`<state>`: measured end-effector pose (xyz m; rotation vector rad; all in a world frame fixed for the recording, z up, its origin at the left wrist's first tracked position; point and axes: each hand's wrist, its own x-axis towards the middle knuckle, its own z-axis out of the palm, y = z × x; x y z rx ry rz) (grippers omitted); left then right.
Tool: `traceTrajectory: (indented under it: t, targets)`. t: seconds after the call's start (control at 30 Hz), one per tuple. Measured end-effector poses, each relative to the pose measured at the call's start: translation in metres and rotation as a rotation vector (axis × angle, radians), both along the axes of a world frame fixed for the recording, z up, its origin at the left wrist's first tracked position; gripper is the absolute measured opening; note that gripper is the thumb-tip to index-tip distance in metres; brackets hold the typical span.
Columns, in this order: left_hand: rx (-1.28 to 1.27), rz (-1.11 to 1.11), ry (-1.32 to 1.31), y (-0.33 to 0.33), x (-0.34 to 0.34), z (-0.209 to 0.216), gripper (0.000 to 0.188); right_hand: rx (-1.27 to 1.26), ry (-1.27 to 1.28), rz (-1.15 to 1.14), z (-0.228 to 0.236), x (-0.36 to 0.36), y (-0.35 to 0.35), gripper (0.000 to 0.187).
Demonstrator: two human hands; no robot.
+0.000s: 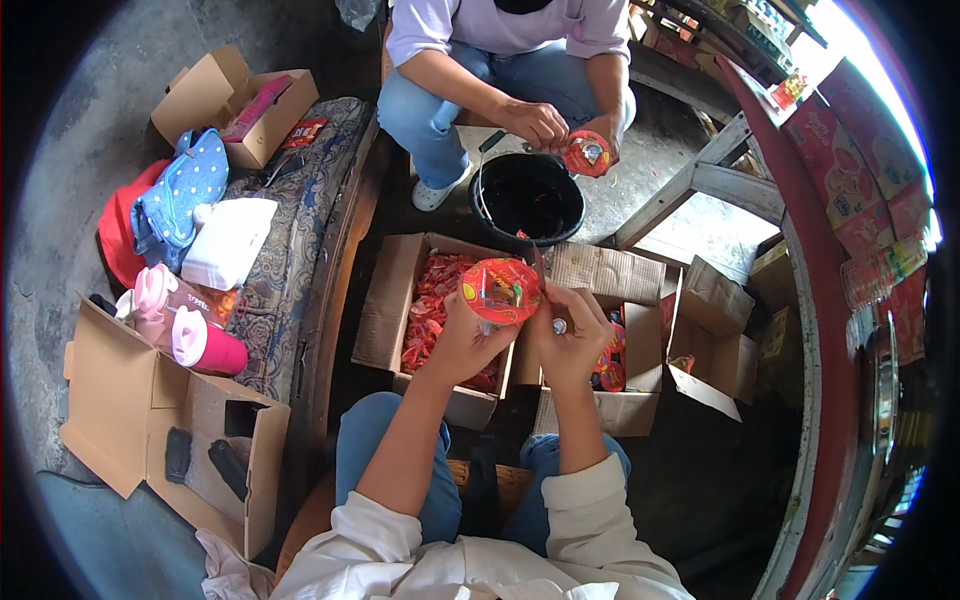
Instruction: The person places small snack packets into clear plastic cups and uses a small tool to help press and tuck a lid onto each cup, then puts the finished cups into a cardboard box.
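Red and shiny, the round pack (500, 291) is up in front of me, over the gap between two open cardboard boxes, with my left hand (468, 332) wrapped around its side. My right hand (572, 342) is just beside it, fingers pinched on a thin blade-like tool (539, 264) that points up along the pack's edge; can't really tell if it's touching. Box on the left (380, 312) is loaded with red wrappers (424, 322), and the one on the right (598, 412) has more red packs (610, 366) in it. Past those there's a black bucket (527, 203) on the floor, and across from me a co-worker (515, 30) in jeans is gripping another round red pack (587, 153). Over on my left, a pink tumbler (212, 345) and a blue polka-dot bag (178, 195) sit by the patterned cloth (322, 205).
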<state>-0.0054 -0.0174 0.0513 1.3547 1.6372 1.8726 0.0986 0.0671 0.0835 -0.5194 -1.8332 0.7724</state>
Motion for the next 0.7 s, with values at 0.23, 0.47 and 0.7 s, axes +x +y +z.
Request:
traceTrajectory:
  t: [0.23, 0.47, 0.7]
  targets:
    - [-0.046, -0.096, -0.189, -0.008, 0.002, 0.005, 0.036, -0.019, 0.005, 0.04, -0.002, 0.001, 0.005, 0.024]
    - [-0.09, -0.147, -0.278, -0.01, 0.003, 0.004, 0.043, -0.07, -0.046, 0.096, 0.0, 0.004, 0.007, 0.025]
    - [0.06, -0.062, -0.353, -0.005, 0.009, -0.009, 0.061, -0.108, 0.014, 0.09, 0.004, 0.0, 0.001, 0.022]
